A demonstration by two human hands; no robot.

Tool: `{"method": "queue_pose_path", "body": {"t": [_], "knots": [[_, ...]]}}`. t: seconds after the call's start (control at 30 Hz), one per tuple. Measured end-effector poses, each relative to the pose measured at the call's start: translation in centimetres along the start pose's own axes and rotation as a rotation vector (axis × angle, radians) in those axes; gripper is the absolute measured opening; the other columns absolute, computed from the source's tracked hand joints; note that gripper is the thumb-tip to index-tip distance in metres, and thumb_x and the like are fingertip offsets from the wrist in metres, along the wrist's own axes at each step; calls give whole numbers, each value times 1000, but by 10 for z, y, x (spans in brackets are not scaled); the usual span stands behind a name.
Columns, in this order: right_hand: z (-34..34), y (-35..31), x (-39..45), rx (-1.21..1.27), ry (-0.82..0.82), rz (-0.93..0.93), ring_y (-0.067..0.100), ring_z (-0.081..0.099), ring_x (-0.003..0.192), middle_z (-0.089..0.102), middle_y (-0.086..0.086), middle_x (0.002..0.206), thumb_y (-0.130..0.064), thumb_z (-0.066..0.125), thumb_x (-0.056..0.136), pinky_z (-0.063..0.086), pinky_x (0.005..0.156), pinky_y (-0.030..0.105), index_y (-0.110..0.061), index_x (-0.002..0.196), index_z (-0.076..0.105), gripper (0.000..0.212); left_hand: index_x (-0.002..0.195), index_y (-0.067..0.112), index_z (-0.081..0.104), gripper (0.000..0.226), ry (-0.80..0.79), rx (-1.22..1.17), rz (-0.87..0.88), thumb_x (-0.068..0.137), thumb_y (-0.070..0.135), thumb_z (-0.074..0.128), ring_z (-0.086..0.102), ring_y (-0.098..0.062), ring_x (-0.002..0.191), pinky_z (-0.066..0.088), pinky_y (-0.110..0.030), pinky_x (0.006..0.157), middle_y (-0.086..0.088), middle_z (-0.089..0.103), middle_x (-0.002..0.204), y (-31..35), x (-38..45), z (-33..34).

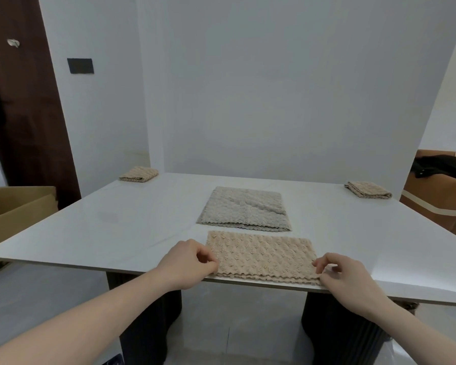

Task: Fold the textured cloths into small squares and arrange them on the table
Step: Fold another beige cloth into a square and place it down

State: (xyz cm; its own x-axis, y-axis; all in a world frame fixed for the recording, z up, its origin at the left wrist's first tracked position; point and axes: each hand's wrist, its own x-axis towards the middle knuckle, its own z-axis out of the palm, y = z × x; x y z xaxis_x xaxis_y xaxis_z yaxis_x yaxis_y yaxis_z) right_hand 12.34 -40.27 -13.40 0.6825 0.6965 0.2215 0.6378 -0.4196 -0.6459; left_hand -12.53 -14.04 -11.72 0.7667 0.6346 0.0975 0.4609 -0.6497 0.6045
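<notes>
A beige textured cloth [261,255], folded into a wide rectangle, lies at the near edge of the white table [116,227]. My left hand [184,262] pinches its near-left corner. My right hand [345,275] pinches its near-right corner. Behind it a grey textured cloth [244,209] lies loosely flat in the table's middle. One small folded beige cloth [138,174] sits at the far-left corner, and another folded beige cloth [367,190] sits at the far-right corner.
A cardboard box [16,212] stands on the floor to the left of the table. A brown seat with a dark garment [440,167] is at the right. White walls close off the back.
</notes>
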Motion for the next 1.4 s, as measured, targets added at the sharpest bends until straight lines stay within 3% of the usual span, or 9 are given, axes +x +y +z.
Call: {"method": "queue_pose_path", "body": {"t": [0.07, 0.17, 0.27, 0.4, 0.53, 0.63, 0.77, 1.13, 1.4], "knots": [[1, 3, 0, 6, 3, -10, 6, 63, 104, 74, -24, 97, -11, 65, 77, 50, 98, 38, -31, 77, 66, 21, 73, 40, 78, 9, -6, 21, -17, 73, 41, 69, 66, -3, 74, 58, -34, 80, 17, 73, 73, 1, 0, -1], [2, -3, 2, 56, 29, -40, 4, 58, 109, 70, -21, 102, -13, 66, 85, 46, 97, 35, -33, 81, 67, 20, 72, 36, 75, 12, 134, 140, -1, 75, 44, 67, 63, -5, 75, 56, -33, 74, 11, 69, 77, 8, 4, -6], [6, -16, 15, 156, 114, -68, 4, 55, 115, 64, -20, 114, -15, 63, 93, 44, 102, 35, -32, 104, 66, 20, 82, 37, 72, 11, 243, 137, 90, 79, 45, 66, 56, -3, 88, 47, -27, 79, 16, 58, 93, 24, 16, -3], [26, -31, 46, 53, 114, -58, 15, 47, 133, 56, -8, 139, -25, 56, 97, 37, 114, 38, -29, 134, 57, 37, 124, 37, 67, 39, 101, 177, 217, 87, 50, 60, 44, -11, 132, 35, -33, 114, 13, 51, 138, 44, 40, 25], [55, -36, 65, -258, -67, -28, 24, 20, 154, 26, 2, 167, -39, 42, 103, 15, 127, 39, -25, 159, 31, 59, 154, 36, 37, 61, -79, 374, 247, 98, 60, 40, 18, -20, 154, 13, -41, 126, 6, 23, 168, 58, 54, 57], [66, -33, 69, -418, -193, 51, 24, 1, 159, 4, -1, 173, -55, 27, 104, 2, 128, 48, -28, 164, 14, 67, 161, 36, 17, 66, -193, 440, 214, 101, 61, 28, 4, -20, 158, 1, -43, 128, 5, 10, 171, 55, 60, 67], [64, -26, 81, -463, -228, 51, 22, -5, 159, -1, -1, 173, -62, 23, 102, -1, 128, 50, -27, 164, 9, 72, 162, 36, 11, 68, -214, 447, 200, 101, 63, 24, 0, -18, 158, -3, -44, 128, 7, 5, 171, 47, 72, 69], [69, -15, 104, -430, -151, 6, 21, 7, 159, 15, -4, 171, -65, 31, 98, 4, 128, 49, -31, 162, 21, 72, 162, 37, 14, 70, -154, 469, 197, 98, 66, 22, 3, -19, 158, -1, -44, 127, 7, 8, 171, 43, 99, 77], [66, -16, 100, -425, -164, 14, 19, 7, 158, 16, -4, 171, -66, 31, 97, 3, 128, 48, -31, 162, 21, 74, 162, 39, 9, 73, -178, 461, 220, 98, 71, 20, -1, -13, 158, -5, -43, 127, 8, 4, 171, 32, 93, 68]]}}
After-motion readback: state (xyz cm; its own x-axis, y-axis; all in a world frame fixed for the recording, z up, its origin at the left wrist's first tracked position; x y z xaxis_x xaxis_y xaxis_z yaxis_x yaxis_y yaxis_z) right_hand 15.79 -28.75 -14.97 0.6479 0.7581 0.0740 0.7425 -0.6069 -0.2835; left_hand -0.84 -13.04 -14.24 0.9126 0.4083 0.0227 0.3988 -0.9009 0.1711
